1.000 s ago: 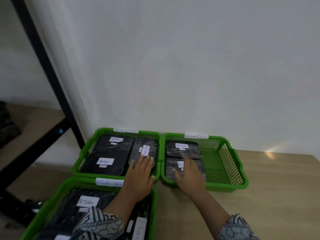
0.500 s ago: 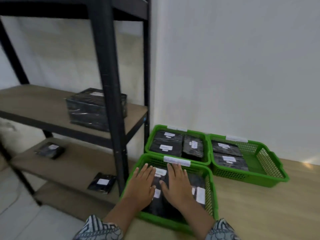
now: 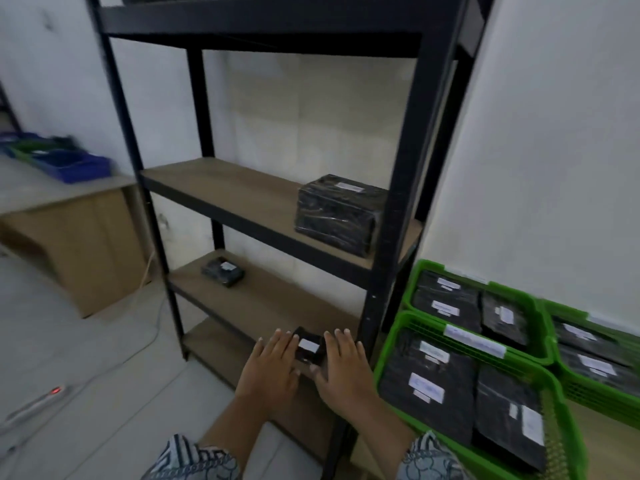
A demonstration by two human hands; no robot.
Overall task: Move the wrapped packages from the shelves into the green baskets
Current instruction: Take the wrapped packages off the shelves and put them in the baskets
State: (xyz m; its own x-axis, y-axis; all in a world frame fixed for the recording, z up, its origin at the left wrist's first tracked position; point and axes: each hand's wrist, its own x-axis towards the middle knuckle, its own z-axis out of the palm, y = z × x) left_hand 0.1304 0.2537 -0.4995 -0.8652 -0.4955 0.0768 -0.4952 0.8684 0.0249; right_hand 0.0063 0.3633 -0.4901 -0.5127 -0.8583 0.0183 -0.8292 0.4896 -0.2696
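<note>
**Both hands flank a small package on the bottom shelf**

The left hand (image 3: 270,370) and the right hand (image 3: 341,374) lie flat with fingers straight and close together, reaching onto the lowest board of the black rack (image 3: 398,202). Between them sits a small black wrapped package (image 3: 309,348) with a white label on top. The left fingers run along its left edge and the right thumb lies at its near corner. Whether either hand actually presses the wrapping cannot be told.

Two more packages are on the rack. A large one (image 3: 341,213) sits at the right end of the middle board, and a small flat one (image 3: 223,270) lies on the board below, towards the back left.

Right of the rack stand three green baskets, edge to edge. The nearest basket (image 3: 388,348), the one behind it (image 3: 415,271) and the one to the right (image 3: 588,393) all hold labelled black packages lying flat.

Blue trays (image 3: 74,164) sit on a counter at far left, above a cardboard box (image 3: 79,244).
</note>
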